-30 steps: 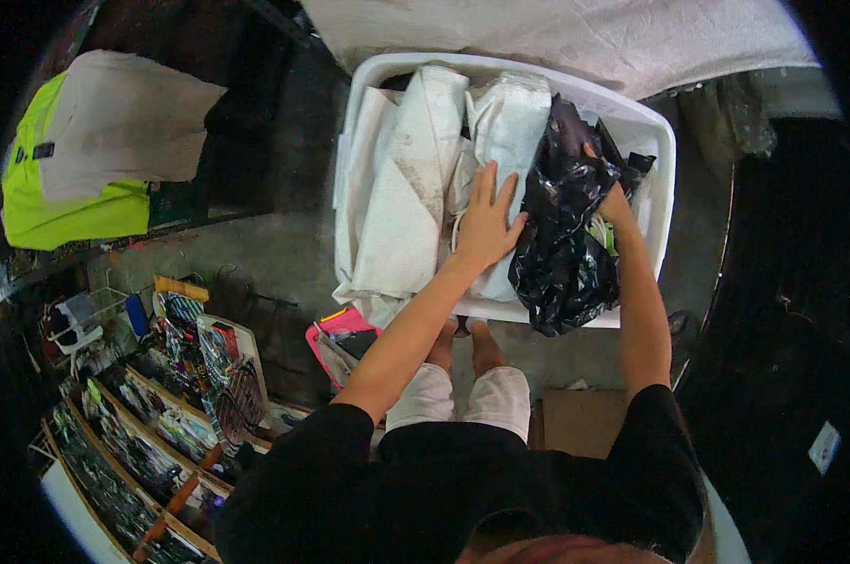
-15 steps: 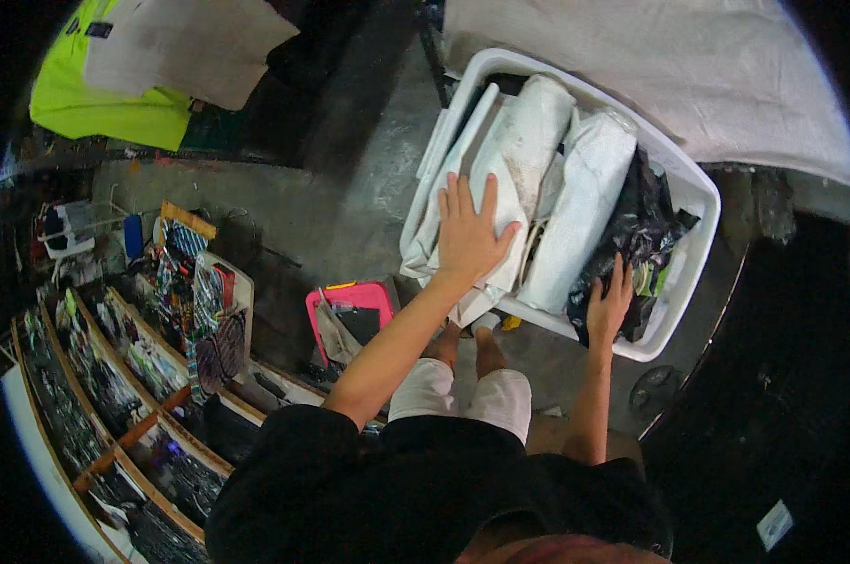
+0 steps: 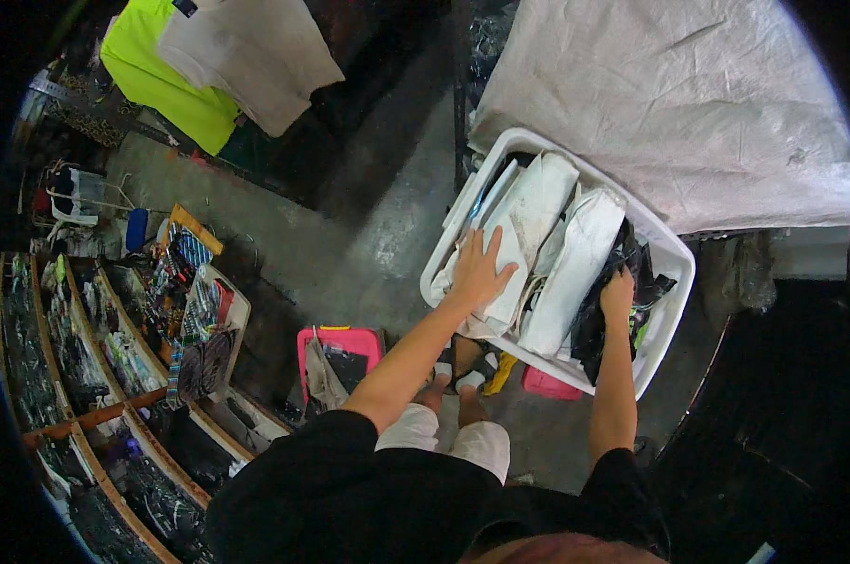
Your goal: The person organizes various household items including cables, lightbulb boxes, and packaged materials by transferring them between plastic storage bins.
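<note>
A white plastic bin [image 3: 669, 331] stands in front of me, packed with wrapped bundles. My left hand [image 3: 481, 279] lies with fingers spread on the left white wrapped bundle [image 3: 543, 193], near its close end. Beside it is a second white bundle [image 3: 577, 268], which neither hand touches. Along the bin's right side, my right hand [image 3: 617, 296] is closed on crumpled black plastic [image 3: 591, 329]; its fingertips are partly hidden in the folds. A bit of bright green shows beneath the plastic near the right wrist.
A large pale sheet [image 3: 669, 113] hangs beyond the bin. Divided shelving [image 3: 115, 428] full of packaged items fills the lower left. A pink-rimmed container [image 3: 378, 350] stands left of my feet; a pink object [image 3: 549, 383] lies under the bin's near edge. Yellow-green cloth [image 3: 166, 80] is at upper left.
My right hand has gone from fingers extended over the black plastic to closed on it. My left hand stays flat on the left bundle. The whole view has shifted and turned slightly.
</note>
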### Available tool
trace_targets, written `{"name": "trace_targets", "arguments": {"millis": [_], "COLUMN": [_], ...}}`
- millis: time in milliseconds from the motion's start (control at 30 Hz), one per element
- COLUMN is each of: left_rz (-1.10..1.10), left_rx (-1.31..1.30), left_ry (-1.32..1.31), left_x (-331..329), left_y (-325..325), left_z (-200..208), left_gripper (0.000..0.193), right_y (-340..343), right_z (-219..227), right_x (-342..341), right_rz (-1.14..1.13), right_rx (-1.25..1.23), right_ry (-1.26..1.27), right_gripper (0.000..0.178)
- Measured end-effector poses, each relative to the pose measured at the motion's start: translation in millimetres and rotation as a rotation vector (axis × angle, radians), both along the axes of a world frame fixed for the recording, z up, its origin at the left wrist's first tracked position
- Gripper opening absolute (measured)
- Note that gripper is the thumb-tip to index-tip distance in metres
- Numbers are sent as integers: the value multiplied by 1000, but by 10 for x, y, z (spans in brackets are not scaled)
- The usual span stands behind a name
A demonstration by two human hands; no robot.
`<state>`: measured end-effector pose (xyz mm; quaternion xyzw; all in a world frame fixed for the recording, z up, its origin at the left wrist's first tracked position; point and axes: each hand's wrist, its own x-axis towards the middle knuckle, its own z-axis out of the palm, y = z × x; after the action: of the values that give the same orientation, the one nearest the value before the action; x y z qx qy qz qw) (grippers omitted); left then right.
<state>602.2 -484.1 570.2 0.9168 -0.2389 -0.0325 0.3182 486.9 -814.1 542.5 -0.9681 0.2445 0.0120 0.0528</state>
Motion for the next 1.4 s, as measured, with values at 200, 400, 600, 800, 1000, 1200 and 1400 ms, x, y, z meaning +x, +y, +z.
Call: {"name": "trace_targets", "arguments": {"millis": [200,400,600,800,1000,1200,1400], "left_rz": [-269,-560,-580,-534,-571,-620,-265], "left_rx": [-54,22,205,426,503,635,103], "left_ry": [-117,-106,-73,257,208,407,122], "left_x": [-549,-634,-391,-152,-92,-148,240], "left_y": [943,1131,862,546,437,419,375], "left_z": [424,361,223,99,-153,217,682], "left_gripper": [52,25,20,16,22,21,41], "right_y": [663,933,690,709,1676,1850,1369], "right_z": [1079,407,-26,39,1007,1216,1076], "right_x": [-647,-1629,-1259,-1139,-913,-802,-1279], "right_rz": [-25,184,112,62,-18,-12,-191], "right_rx": [204,465,272,215,96,286,289], "right_ry": [-305,-41,292,454,-97,-86,82], "right_gripper": [20,34,35,31,34,31,39]}}
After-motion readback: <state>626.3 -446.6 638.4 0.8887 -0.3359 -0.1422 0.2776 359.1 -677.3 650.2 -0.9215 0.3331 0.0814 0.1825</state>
